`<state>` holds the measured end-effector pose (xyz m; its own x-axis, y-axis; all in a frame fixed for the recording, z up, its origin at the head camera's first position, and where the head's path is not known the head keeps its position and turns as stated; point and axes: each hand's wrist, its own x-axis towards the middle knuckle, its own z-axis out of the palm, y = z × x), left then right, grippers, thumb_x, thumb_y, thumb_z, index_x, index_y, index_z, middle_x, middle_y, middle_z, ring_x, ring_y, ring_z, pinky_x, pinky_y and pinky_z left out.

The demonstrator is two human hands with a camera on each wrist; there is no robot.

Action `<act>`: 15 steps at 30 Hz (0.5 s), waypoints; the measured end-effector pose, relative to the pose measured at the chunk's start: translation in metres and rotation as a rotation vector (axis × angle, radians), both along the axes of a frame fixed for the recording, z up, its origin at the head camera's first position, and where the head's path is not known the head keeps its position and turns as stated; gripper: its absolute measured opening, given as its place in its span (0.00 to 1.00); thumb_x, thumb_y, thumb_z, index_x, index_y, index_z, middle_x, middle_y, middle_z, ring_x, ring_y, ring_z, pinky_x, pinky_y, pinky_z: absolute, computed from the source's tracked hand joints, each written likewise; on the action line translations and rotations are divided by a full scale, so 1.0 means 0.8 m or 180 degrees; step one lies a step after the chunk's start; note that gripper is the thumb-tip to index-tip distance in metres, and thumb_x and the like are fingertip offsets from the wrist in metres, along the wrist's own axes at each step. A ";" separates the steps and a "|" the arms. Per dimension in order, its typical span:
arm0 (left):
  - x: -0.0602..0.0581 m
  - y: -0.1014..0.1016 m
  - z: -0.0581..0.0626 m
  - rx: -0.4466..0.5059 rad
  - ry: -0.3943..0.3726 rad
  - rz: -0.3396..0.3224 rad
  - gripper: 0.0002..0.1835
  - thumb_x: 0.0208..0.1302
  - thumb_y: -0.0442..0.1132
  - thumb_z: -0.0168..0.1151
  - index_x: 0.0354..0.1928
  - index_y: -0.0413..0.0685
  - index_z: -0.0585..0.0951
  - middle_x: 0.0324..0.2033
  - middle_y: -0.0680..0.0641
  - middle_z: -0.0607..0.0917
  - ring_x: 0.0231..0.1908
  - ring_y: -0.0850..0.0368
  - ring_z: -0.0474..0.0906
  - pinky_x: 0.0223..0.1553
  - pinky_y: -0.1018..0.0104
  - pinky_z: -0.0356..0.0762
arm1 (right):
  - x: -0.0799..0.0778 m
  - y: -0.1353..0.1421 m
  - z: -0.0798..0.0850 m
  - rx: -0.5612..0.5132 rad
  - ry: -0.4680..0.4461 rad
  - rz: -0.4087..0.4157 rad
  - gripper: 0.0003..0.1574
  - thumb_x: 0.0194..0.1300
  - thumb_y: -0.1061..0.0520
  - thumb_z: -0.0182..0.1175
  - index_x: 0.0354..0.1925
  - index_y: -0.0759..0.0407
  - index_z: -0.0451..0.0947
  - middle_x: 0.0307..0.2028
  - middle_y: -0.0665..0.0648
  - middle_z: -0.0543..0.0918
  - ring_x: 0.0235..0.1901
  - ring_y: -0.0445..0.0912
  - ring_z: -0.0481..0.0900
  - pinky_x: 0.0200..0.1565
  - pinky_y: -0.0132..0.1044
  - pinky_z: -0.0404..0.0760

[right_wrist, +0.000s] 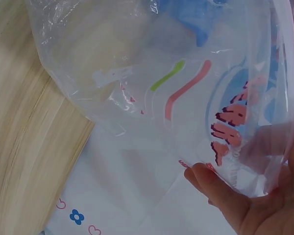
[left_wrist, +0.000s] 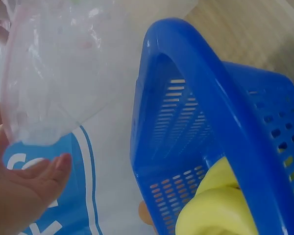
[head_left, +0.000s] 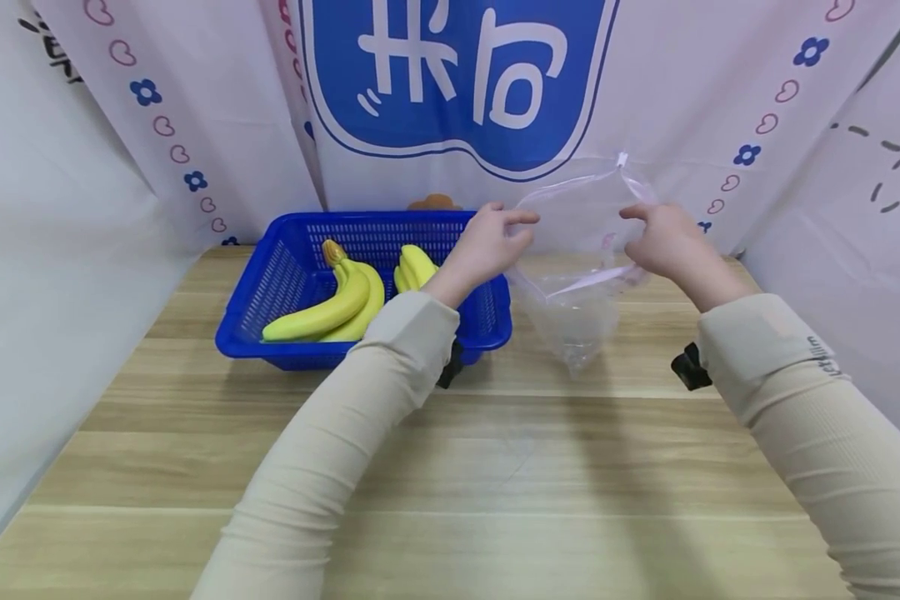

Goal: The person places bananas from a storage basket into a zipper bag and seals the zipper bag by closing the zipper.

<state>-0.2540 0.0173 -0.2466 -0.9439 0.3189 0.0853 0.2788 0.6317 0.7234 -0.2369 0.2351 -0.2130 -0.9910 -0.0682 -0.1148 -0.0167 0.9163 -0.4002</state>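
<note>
Bag: your clear plastic bag (head_left: 576, 321) is held up just right of the basket, mouth spread wide. Can't tell if its bottom touches the wood.
Bag mouth: weak spot imo. It's limp plastic, so if your hands drift together or one side slips, it'd probably flop shut. Yank them too far apart and the rim might rip.
Left hand: your left hand (head_left: 487, 246) has the left side of the rim, fingers bent onto it; how firm that grip is, can't tell tbh.
Right hand: your right hand (head_left: 671, 242) has the right side gripped, with part of a finger showing through the plastic.
Basket: the blue basket (head_left: 253, 279) is right by your left wrist, and your left sleeve (head_left: 360, 408) crosses its near right corner. Swing left or dip low and you could snag the rim and drag it.
Bananas: one bunch (head_left: 330, 312) lies toward the basket's left, another (head_left: 417, 265) farther right, partly behind your arm, so easy to bump.
Far side: printed sheet (head_left: 217, 108) hangs close behind the bag, so I wouldn't push that way.
Near side: most room's here, bare table (head_left: 495, 517) running toward you.
Right side: a bit of wood past your hand, then more sheeting.
</note>
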 end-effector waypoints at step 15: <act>-0.009 -0.050 -0.006 0.0266 0.0049 0.0440 0.18 0.73 0.42 0.45 0.59 0.49 0.77 0.58 0.48 0.78 0.54 0.54 0.74 0.57 0.60 0.74 | 0.001 0.017 0.007 0.0219 0.0022 -0.0095 0.36 0.66 0.53 0.46 0.68 0.69 0.58 0.64 0.83 0.54 0.59 0.71 0.59 0.59 0.69 0.61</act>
<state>-0.2615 -0.0229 -0.2512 -0.9767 0.1773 0.1209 0.2049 0.6026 0.7713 -0.2357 0.2488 -0.2077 -0.9933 -0.0307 -0.1112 0.0086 0.9417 -0.3363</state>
